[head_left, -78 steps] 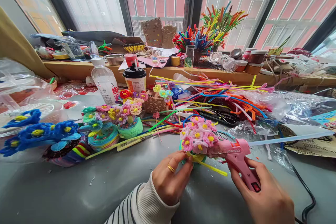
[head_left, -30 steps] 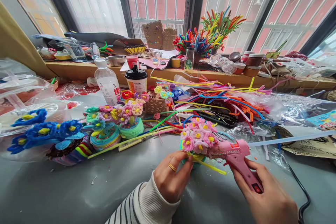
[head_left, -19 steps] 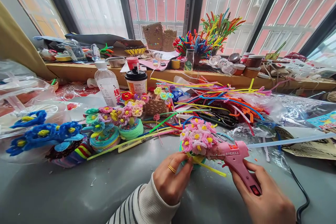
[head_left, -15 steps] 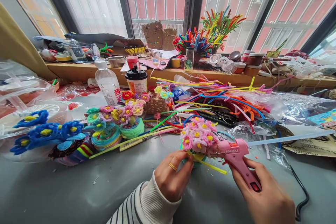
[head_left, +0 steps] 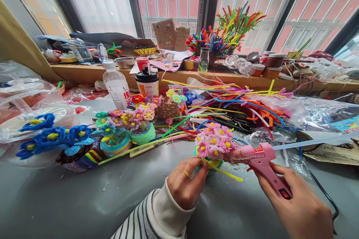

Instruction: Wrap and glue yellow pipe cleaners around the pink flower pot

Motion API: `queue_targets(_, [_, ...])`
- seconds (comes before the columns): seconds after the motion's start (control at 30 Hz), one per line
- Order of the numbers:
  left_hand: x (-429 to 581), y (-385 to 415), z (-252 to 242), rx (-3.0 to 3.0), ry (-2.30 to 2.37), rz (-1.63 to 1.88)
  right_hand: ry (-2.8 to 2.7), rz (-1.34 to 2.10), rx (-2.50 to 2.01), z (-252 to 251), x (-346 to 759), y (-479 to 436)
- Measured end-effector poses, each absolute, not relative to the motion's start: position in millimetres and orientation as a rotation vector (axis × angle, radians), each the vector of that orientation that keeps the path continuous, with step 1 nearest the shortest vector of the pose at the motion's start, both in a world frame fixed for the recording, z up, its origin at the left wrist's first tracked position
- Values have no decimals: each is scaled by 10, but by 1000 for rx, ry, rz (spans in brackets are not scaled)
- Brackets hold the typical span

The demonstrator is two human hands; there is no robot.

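Note:
My right hand [head_left: 300, 198] is wrapped round the handle of a pink hot glue gun [head_left: 262, 158], a long clear glue stick [head_left: 316, 142] jutting from its back. Its nozzle end points left, close beside a bunch of pink pipe-cleaner flowers [head_left: 214, 140] with yellow centres. Those flowers stand in a small green pot, mostly hidden beneath them. Pinched in the fingers of my left hand [head_left: 185, 179], at the front of the pot, is a yellow pipe cleaner [head_left: 228, 174] whose free end sticks out to the right.
Blue pipe-cleaner flowers [head_left: 53, 134] and more flower pots [head_left: 114, 142] stand at left. Behind lie a heap of loose pipe cleaners [head_left: 244, 101], a lidded cup [head_left: 147, 84] and a water bottle [head_left: 116, 86]. The gun's black cord [head_left: 327, 194] trails at right, near plastic wrapping [head_left: 325, 108].
The glue gun and my right hand have shifted to the right, its nozzle drawing back from the flowers. My left hand keeps its pinch on the yellow pipe cleaner.

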State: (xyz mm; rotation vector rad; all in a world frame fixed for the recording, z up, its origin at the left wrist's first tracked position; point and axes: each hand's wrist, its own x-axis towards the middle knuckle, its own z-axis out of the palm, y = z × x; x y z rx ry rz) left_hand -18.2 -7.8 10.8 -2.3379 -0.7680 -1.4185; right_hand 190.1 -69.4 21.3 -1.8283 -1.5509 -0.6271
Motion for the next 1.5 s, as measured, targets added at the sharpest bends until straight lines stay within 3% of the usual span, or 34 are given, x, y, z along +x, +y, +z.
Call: queue_targets(1.5, [-143, -65, 103, -2308, -749, -1265, -1538, -755, -1810, 288, 1836, -597])
